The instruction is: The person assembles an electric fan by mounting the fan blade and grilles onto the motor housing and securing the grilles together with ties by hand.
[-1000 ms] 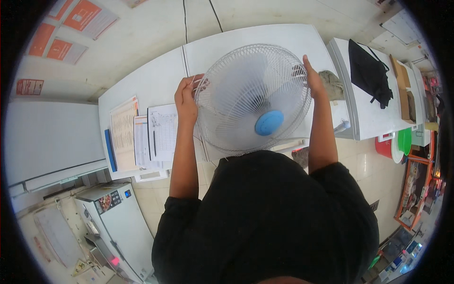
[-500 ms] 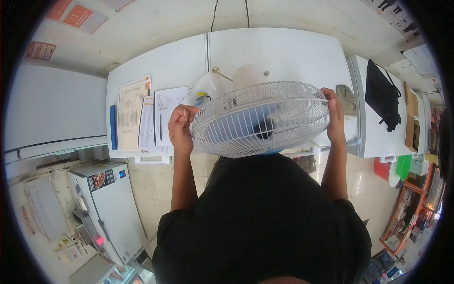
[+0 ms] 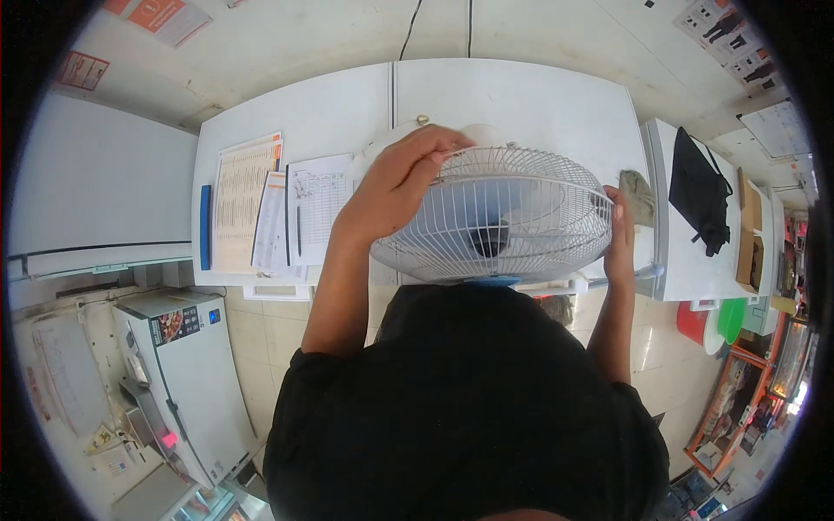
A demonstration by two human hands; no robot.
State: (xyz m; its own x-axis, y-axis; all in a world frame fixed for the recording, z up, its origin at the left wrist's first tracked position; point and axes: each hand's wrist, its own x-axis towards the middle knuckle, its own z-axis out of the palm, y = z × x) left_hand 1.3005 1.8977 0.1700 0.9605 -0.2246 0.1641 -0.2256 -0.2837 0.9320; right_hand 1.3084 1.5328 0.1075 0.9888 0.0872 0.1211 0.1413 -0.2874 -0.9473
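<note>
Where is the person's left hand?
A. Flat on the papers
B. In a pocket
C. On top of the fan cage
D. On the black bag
C: the left hand lies over the top rim of the white fan cage, while the right hand grips its other side; the papers and the black bag lie untouched.

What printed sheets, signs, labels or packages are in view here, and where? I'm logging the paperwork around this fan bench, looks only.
Printed forms: white and pale orange sheets lying overlapped on the white table, left of the left hand.
Orange posters: rectangles on the wall, upper left.
Wall sheets: white with dark figures, upper right.
Picture label: dark rectangle on the white cabinet, lower left.
Cardboard box: brown, far right.
</note>
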